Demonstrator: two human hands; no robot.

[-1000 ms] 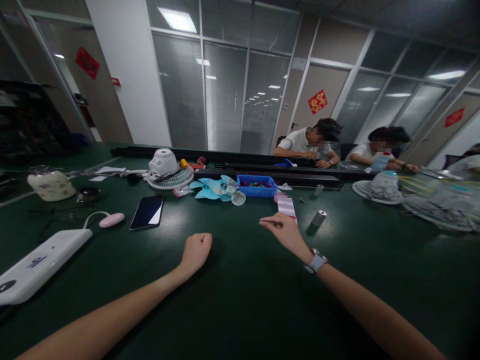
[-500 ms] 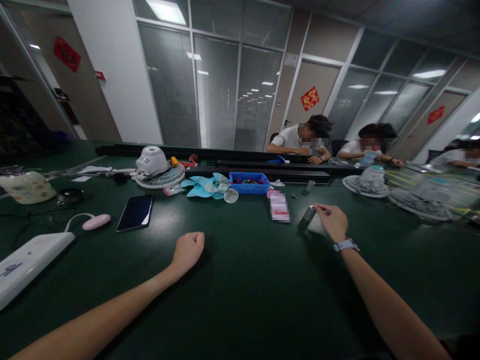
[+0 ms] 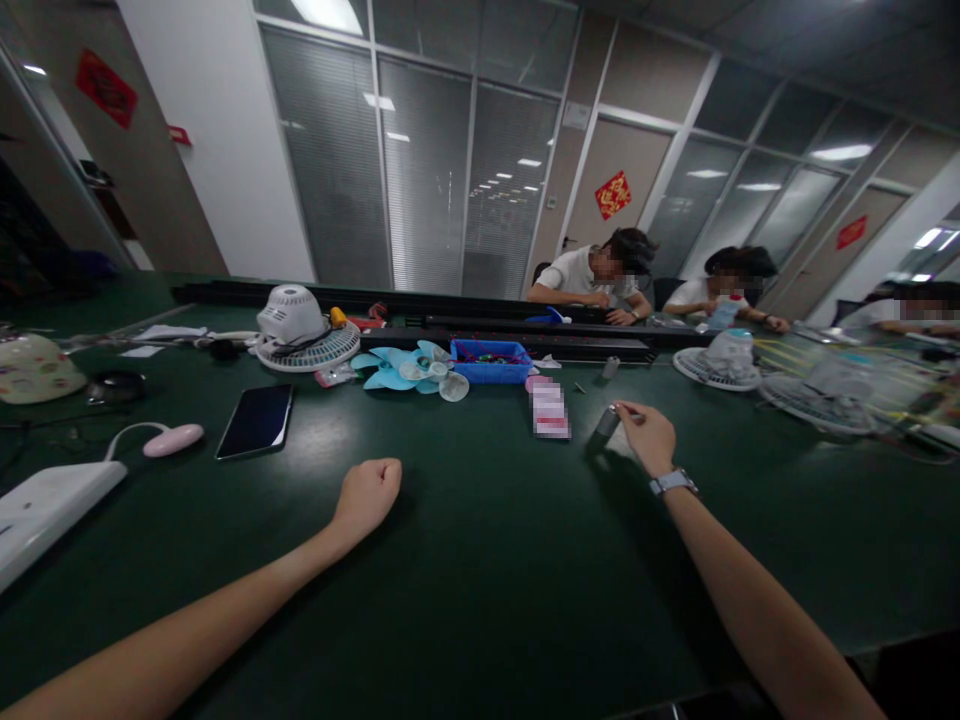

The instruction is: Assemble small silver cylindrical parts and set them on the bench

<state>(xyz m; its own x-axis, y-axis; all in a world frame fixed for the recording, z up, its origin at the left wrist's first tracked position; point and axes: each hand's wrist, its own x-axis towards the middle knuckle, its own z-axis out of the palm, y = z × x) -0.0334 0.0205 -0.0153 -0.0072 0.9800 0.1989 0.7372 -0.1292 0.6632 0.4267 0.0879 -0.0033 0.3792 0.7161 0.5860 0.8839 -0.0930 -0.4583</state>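
My right hand [image 3: 648,436] pinches the upper end of a small grey cylinder [image 3: 604,424] between thumb and fingertips. The cylinder is tilted, with its lower end at the green tabletop; whether it touches is hard to tell. A similar small cylinder [image 3: 610,368] stands farther back, with a thin small piece [image 3: 580,388] near it. To the left of my right hand lies a pink and white rectangular item [image 3: 550,410], partly blurred out. My left hand [image 3: 367,497] rests on the table as a closed fist, with nothing showing in it.
Behind are light-blue fan blades [image 3: 397,368], a blue bin [image 3: 491,362] with wires, and a white fan part [image 3: 289,315]. At left lie a phone [image 3: 256,420] and a white power strip [image 3: 56,510]. More fan parts [image 3: 724,362] stand at right. Several people [image 3: 581,275] sit across.
The view has turned slightly, so the scene sits a little farther left. Both hands keep nearly the same place on the table, and my right hand still holds the cylinder.
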